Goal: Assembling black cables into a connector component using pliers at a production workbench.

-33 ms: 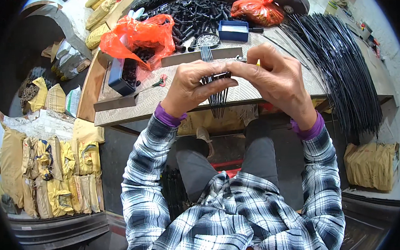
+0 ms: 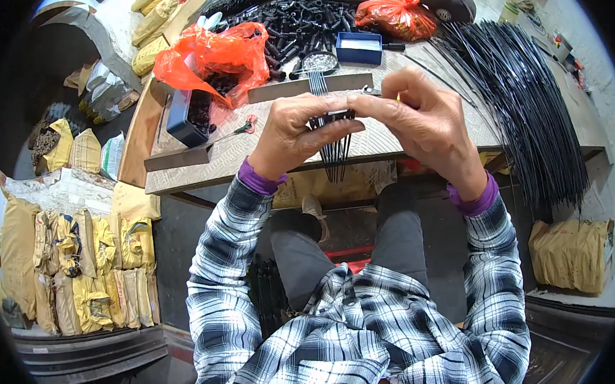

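A row of thin black rods (image 2: 335, 161) is pinched flat between the thumb and fingers of my left hand (image 2: 289, 136). The rods run over the table's front edge, their lower ends hanging below it and their upper ends reaching the metal bar. My right hand (image 2: 425, 122) meets the left fingertips at the rods, its thumb and index finger pressed together. Whatever sits between those right fingertips is hidden or too small to name. Just beyond the bar stands a round dish (image 2: 319, 62) of small shiny pieces.
A flat metal bar (image 2: 274, 91) lies across the table (image 2: 236, 152). Red-handled scissors (image 2: 248, 125), a blue box of black parts (image 2: 184, 129), an orange bag (image 2: 220, 54) and another blue box (image 2: 359, 49) surround it. Long black rods (image 2: 525, 97) drape off the right side.
My right fingertips have shifted very slightly against the rods. Both arms and everything on the table stay where they were.
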`<state>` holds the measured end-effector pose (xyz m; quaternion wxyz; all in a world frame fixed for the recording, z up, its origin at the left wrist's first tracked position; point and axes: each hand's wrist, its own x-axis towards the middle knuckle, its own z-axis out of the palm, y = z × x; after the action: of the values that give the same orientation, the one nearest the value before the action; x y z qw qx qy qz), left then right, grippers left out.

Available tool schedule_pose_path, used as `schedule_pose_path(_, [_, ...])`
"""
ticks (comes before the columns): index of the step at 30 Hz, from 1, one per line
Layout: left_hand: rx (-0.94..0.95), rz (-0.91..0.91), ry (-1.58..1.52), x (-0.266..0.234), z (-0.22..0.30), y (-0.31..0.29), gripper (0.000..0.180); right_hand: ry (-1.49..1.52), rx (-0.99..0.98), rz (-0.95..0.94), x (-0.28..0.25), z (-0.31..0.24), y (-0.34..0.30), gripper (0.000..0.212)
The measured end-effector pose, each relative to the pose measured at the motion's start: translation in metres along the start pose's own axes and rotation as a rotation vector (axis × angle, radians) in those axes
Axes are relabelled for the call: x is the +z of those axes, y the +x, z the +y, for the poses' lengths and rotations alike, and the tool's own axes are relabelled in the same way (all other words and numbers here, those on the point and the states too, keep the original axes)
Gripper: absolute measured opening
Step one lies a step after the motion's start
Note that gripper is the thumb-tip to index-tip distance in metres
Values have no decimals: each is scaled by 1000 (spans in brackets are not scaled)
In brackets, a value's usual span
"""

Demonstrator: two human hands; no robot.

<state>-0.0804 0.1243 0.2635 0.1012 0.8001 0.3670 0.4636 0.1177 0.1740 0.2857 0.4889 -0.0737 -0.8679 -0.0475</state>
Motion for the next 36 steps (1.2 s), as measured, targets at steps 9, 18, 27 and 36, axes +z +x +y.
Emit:
schedule_pose_path(9, [-50, -11, -117, 3, 0, 2, 21, 19, 78, -39, -7, -4, -1, 39])
schedule_pose_path(18, [124, -6, 41, 1, -17, -3, 36, 184, 58, -36, 1, -4, 0, 27])
schedule_pose_path(27, [66, 64, -44, 2, -16, -7, 37, 146, 55, -107, 6, -9, 7, 42])
schedule_pose_path(36, [132, 131, 101, 10, -18, -3, 37, 118, 135, -163, 4, -24, 12, 47])
